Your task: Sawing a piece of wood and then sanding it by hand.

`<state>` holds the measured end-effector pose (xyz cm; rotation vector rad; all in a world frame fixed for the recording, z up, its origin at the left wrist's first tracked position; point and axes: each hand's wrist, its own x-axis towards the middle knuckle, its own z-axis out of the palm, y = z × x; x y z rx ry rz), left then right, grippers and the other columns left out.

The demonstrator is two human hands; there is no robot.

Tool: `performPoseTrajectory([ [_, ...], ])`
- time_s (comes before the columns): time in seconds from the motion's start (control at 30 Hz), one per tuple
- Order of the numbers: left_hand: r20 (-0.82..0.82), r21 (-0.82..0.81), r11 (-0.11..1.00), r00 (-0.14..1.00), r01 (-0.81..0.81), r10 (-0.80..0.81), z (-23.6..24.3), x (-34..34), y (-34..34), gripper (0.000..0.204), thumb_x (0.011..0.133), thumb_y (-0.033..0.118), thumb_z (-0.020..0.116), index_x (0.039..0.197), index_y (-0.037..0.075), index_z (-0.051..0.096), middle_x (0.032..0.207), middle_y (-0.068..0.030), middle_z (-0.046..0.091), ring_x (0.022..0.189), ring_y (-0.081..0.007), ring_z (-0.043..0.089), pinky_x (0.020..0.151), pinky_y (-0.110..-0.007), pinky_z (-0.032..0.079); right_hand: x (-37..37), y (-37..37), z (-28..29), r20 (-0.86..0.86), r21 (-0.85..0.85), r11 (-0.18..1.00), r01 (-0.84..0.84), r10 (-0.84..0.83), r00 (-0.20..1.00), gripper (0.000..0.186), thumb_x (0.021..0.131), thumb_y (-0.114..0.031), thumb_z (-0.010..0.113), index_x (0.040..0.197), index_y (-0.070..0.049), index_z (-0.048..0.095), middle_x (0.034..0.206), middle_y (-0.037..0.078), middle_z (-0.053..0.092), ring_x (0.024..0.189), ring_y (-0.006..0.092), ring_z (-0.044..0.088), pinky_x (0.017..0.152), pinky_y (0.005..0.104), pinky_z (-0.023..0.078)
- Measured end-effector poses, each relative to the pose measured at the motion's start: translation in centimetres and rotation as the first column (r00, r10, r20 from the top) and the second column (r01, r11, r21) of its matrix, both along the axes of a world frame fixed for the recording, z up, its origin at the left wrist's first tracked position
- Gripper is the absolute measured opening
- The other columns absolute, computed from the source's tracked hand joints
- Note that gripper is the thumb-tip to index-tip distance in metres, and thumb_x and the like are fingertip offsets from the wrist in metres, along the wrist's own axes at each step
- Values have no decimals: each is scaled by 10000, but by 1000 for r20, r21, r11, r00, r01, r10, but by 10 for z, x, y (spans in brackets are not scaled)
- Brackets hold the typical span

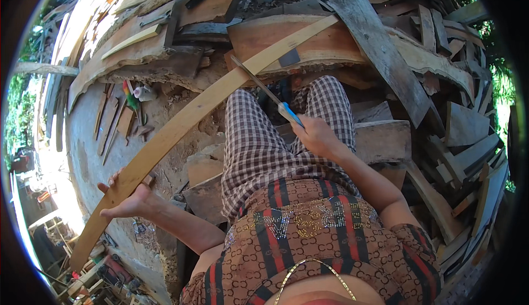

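Note:
A long pale wooden plank (176, 126) runs diagonally from the lower left up past my knees. My left hand (129, 200) grips it near its lower end, palm underneath, with fingertips showing at the far edge. My right hand (311, 137) is closed on the blue handle of a long narrow metal blade (259, 84), which reaches up to the plank and lies across it near the upper part; I cannot tell if it is a file or a knife. My checked trousers show beneath the tool.
Rough boards (295, 35) and a grey slanting board (380, 51) are piled ahead, with more offcuts (465, 123) at the right. A concrete floor (91, 167) on the left holds loose tools (132, 101) and wood strips. Red machinery (115, 269) stands at the lower left.

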<state>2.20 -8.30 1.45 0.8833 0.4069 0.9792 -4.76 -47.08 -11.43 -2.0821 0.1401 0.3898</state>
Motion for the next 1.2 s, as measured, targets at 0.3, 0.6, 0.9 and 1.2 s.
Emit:
performPoseTrajectory([
  [0.3,-31,-13,999,999,-34,34,-14,1,-11,738,867,712,204,1060,79,532,733,-70,478,726,-206,491,689,-408,436,-21,-14,-12,-15,-82,996,35,-36,999,260,917,-253,487,847,-13,559,648,210,576,608,396,573,574,486,431],
  [0.6,26,-90,996,1000,-9,12,6,1,-15,681,848,722,320,1049,125,579,704,-20,494,710,-180,501,680,-390,445,74,33,-12,127,-12,1000,4,-2,992,375,967,-328,380,767,-32,493,529,109,429,460,278,409,497,427,327],
  [0.9,140,-167,986,990,28,-4,1,-4,-13,643,870,687,361,1019,96,568,681,-10,490,673,-153,468,681,-352,418,7,6,-4,-112,99,992,73,-62,992,289,961,-192,440,772,3,538,505,54,476,423,125,482,420,313,366],
  [1.2,91,-221,975,995,-5,26,-9,-3,-14,627,857,687,400,1021,100,544,658,1,478,655,-135,449,665,-305,399,-22,-2,-17,-26,63,993,97,-96,995,293,956,-197,456,731,-17,513,479,26,442,366,112,455,372,292,340],
])
